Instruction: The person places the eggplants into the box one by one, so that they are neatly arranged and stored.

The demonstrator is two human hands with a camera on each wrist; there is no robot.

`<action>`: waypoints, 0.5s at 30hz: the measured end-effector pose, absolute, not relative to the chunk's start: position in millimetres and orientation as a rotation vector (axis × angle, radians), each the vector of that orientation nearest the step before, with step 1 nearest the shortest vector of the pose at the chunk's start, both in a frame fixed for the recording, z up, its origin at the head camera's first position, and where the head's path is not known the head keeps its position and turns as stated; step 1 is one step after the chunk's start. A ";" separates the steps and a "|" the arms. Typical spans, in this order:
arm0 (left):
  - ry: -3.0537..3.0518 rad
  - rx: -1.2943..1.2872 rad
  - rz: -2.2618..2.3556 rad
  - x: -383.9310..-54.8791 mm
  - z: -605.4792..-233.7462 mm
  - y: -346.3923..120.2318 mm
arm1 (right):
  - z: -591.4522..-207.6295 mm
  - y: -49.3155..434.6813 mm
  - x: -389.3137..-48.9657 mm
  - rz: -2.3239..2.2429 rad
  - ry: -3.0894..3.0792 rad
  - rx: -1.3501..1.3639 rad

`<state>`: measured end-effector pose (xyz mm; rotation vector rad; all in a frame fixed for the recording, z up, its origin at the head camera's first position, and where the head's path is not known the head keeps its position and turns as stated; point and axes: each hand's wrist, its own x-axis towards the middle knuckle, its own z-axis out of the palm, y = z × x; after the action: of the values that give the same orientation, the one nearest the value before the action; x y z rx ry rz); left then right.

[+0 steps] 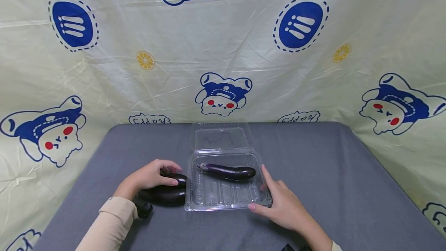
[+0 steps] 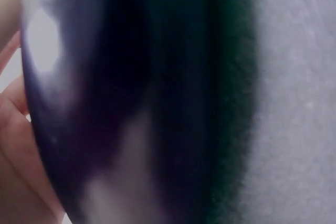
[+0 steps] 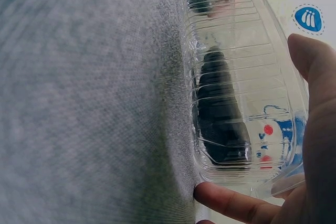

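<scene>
A clear plastic clamshell container (image 1: 193, 200) sits in the middle of the table with its lid (image 1: 223, 138) folded back. One dark purple eggplant (image 1: 228, 171) lies across the far half of its base; the right wrist view shows it through the ribbed wall. Left of the container, two more eggplants lie side by side. My left hand (image 1: 153, 175) grips the farther eggplant (image 1: 180, 180), thumb on the near side; the nearer eggplant (image 1: 167, 196) is partly under the wrist. Round the container's front right corner, my right hand (image 1: 285, 202) holds the wall between thumb and fingers.
A grey cloth (image 1: 320, 165) covers the table. Behind it hangs a pale curtain (image 1: 174, 88) with printed blue cartoon figures, and the open lid reaches nearly to the far table edge. A black wrist device (image 1: 143, 209) sits under the left sleeve.
</scene>
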<state>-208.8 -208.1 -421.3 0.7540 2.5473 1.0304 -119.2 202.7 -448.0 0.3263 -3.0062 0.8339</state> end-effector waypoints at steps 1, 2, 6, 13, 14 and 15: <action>2.547 0.750 1.029 -208.5 -421.4 -208.2 | -447.9 202.6 -119.3 0.836 -3.008 0.325; 2.546 0.753 1.029 -208.3 -421.7 -208.4 | -447.7 202.5 -119.4 0.838 -3.010 0.323; 2.566 0.761 1.031 -208.2 -423.7 -209.3 | -447.0 201.8 -119.7 0.835 -3.017 0.312; 2.618 0.792 1.014 -210.0 -426.7 -211.0 | -446.6 201.5 -119.5 0.839 -3.024 0.305; 2.616 0.788 1.012 -210.3 -426.6 -211.3 | -446.4 201.5 -119.3 0.841 -3.025 0.304; 2.615 0.791 1.008 -210.6 -426.7 -211.6 | -446.3 201.5 -119.3 0.844 -3.024 0.304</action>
<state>-210.6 -211.6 -426.7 0.7908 2.6148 1.0075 -119.3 201.5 -446.3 0.3043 -3.0245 0.8436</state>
